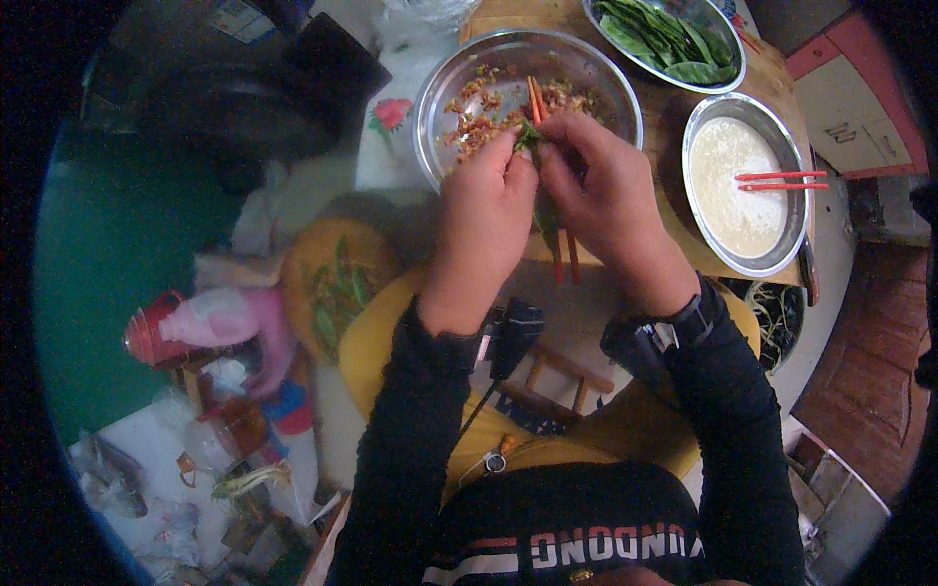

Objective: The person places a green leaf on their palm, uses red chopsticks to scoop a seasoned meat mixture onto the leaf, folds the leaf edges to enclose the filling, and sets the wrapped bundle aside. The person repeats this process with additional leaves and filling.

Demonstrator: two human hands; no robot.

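My left hand (489,198) and my right hand (597,172) meet over the near rim of a steel bowl (480,69). Between their fingertips is a flat green vegetable piece (546,223), seemingly a pod, partly hidden by the fingers. A pair of orange-red chopsticks (537,101) passes through my right hand, tips toward the bowl and thicker ends hanging below. Crumbly reddish-brown filling with green bits (476,124) lies spread inside the bowl.
At right stands a steel basin of pale batter (733,161) with red chopsticks (784,181) across its rim. Behind it, another basin holds flat green vegetables (663,40). A knife (808,271) lies at the wooden table's (670,176) edge. Greens rest on a round stool (300,275) at left.
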